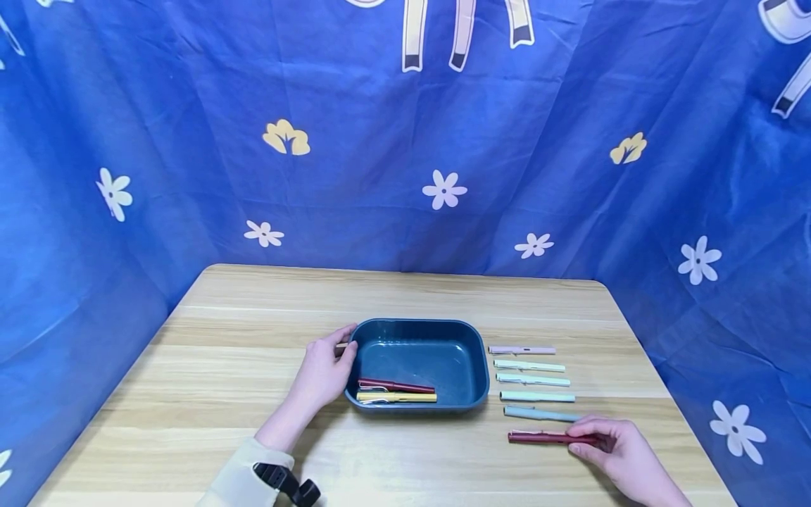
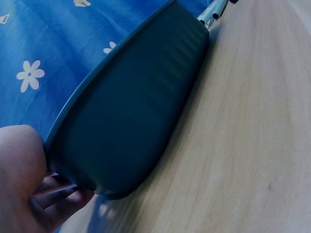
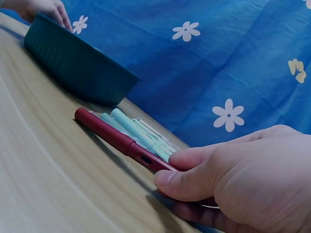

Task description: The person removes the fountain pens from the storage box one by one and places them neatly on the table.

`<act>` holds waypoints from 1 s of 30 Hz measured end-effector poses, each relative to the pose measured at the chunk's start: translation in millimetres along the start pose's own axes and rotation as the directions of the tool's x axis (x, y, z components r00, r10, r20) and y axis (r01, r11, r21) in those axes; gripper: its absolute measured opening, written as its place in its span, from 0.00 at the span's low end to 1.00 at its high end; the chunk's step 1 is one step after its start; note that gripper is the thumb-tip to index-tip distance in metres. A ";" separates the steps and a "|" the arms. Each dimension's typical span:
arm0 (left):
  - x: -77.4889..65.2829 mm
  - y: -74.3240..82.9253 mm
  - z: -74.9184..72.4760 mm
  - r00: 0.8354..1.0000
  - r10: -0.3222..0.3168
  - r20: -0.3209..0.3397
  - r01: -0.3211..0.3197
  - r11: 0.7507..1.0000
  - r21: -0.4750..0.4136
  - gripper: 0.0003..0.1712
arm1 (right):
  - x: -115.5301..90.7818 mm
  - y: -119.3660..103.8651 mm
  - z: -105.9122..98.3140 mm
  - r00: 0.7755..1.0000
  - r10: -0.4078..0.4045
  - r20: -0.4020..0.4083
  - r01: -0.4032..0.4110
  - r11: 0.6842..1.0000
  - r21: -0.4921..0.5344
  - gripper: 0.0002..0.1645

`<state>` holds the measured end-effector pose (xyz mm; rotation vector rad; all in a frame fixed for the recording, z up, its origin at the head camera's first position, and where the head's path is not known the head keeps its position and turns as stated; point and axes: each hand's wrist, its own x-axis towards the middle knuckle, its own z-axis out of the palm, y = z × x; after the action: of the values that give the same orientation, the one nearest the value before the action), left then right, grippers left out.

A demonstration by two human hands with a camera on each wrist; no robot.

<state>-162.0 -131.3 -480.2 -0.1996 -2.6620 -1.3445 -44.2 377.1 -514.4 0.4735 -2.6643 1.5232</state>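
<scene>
A dark teal plastic box (image 1: pixel 418 407) stands on the wooden table. My left hand (image 1: pixel 326 370) holds it by its left end, the thumb at the rim and the fingers against the outer wall in the left wrist view. Inside the box, along its near side, lie a dark red pen (image 1: pixel 395 386) and a yellow pen (image 1: pixel 399 398). Right of the box, my right hand (image 1: pixel 617 451) pinches a second dark red pen (image 3: pixel 104 131) by its right end between thumb and fingers. That pen's capped end points left, toward the box.
Several pastel pens lie in a column right of the box: a lilac pen (image 1: pixel 522 350) farthest back, then pale green ones, and a grey-blue pen (image 1: pixel 538 413) closest to the right hand. A blue patterned curtain (image 1: pixel 380 141) hangs behind and beside the table (image 1: pixel 253 317).
</scene>
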 end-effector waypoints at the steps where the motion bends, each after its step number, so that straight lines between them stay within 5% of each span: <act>1: 0.1 0.0 0.1 1.000 0.001 0.000 -0.001 1.000 0.000 0.23 | 0.0 -0.4 0.3 1.000 -0.004 -0.005 0.004 1.000 -0.030 0.12; 11: 0.0 0.4 0.3 1.000 0.002 0.000 -0.002 1.000 -0.002 0.23 | -1.1 2.7 3.3 0.997 -0.072 0.000 0.071 0.986 -0.150 0.16; 30: 0.8 -1.1 0.4 1.000 -0.009 0.002 0.009 1.000 -0.011 0.23 | -2.5 -5.1 1.0 0.997 -0.036 -0.072 0.026 0.990 -0.136 0.17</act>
<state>-163.0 -131.6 -481.2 -0.1908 -2.6608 -1.3626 -40.3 374.4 -511.1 0.4394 -2.6677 1.3141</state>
